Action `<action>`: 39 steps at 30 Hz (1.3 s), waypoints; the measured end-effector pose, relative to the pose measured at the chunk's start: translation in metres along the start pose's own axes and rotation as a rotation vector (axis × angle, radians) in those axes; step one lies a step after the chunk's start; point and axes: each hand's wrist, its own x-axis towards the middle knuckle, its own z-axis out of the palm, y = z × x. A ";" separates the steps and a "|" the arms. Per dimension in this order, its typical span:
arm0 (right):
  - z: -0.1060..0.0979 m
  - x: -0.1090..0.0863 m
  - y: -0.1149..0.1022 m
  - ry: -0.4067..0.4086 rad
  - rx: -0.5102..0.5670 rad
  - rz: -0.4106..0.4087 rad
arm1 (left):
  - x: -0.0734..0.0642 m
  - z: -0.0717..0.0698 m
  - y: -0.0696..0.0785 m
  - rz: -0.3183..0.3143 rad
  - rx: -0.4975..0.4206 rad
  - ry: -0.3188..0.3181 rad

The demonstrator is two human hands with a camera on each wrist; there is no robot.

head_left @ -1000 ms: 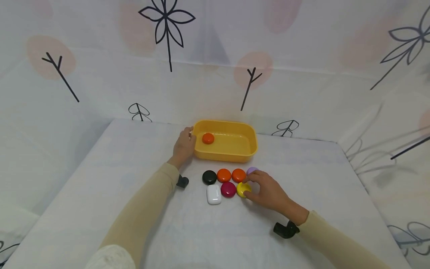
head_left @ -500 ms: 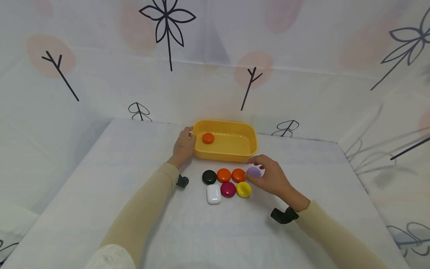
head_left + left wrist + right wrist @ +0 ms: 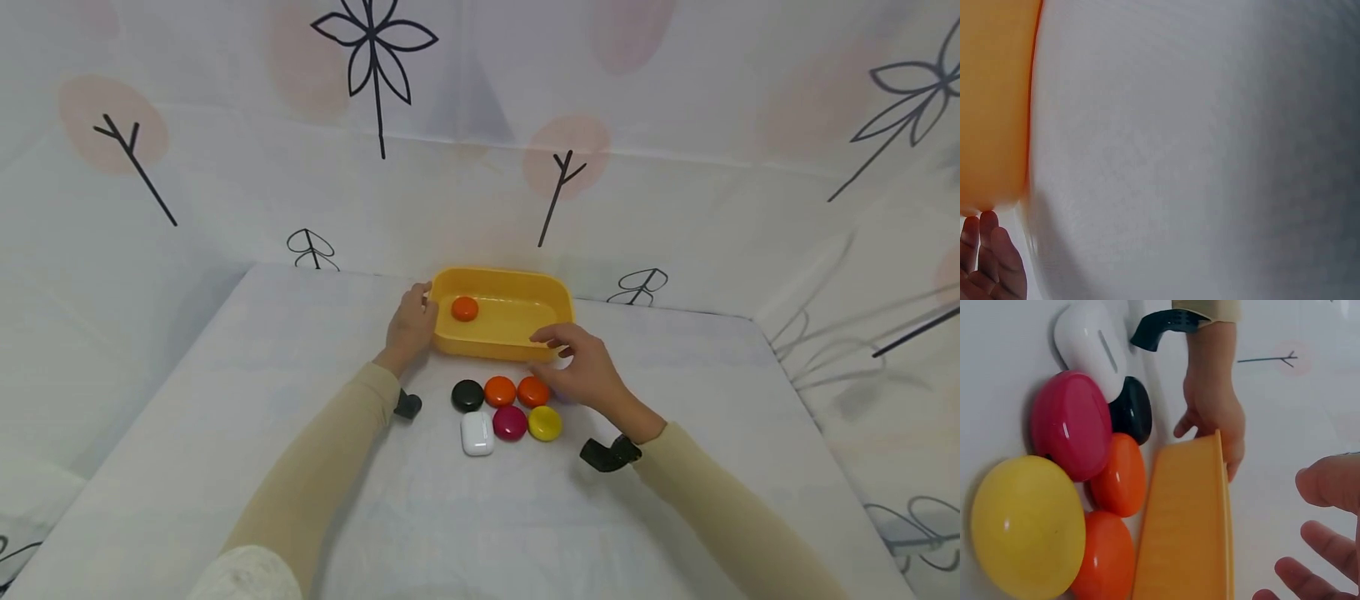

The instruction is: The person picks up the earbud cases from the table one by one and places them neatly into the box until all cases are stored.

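Observation:
At the left end of a yellow tray (image 3: 495, 348), my left hand (image 3: 411, 327) rests with its fingertips against the end wall; the left wrist view shows the fingers (image 3: 988, 250) fairly straight. My right hand (image 3: 588, 371) hovers over the tray's near right corner, thumb and fingers apart, nothing visible between them. Inside the tray lies one orange disc (image 3: 465, 309). In front of it sit a black disc (image 3: 468, 396), two orange discs (image 3: 500, 391), a crimson disc (image 3: 510, 423), a yellow disc (image 3: 545, 423) and a white rounded case (image 3: 477, 434). My right hand mostly hides a purple disc.
A white cloth covers the table (image 3: 450, 533). Behind the tray rises a white curtain (image 3: 465, 208) printed with flowers and twigs. Each wrist wears a black mount, the right one (image 3: 611, 454) hanging just above the table.
From beside the yellow disc, my right hand has moved over the purple disc, then up and left to the tray's near right corner. The left hand and tray have stayed put.

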 end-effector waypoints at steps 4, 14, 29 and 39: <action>0.004 0.008 0.001 -0.002 0.026 0.005 | 0.000 0.000 0.000 -0.001 0.001 -0.004; 0.010 0.027 0.000 -0.049 0.118 0.022 | 0.000 0.000 0.001 -0.005 0.000 0.003; 0.031 0.059 -0.001 -0.051 0.172 0.019 | 0.002 0.000 -0.003 0.038 -0.022 0.006; 0.048 0.085 0.005 -0.048 0.219 0.064 | 0.003 -0.001 -0.004 0.045 -0.004 0.005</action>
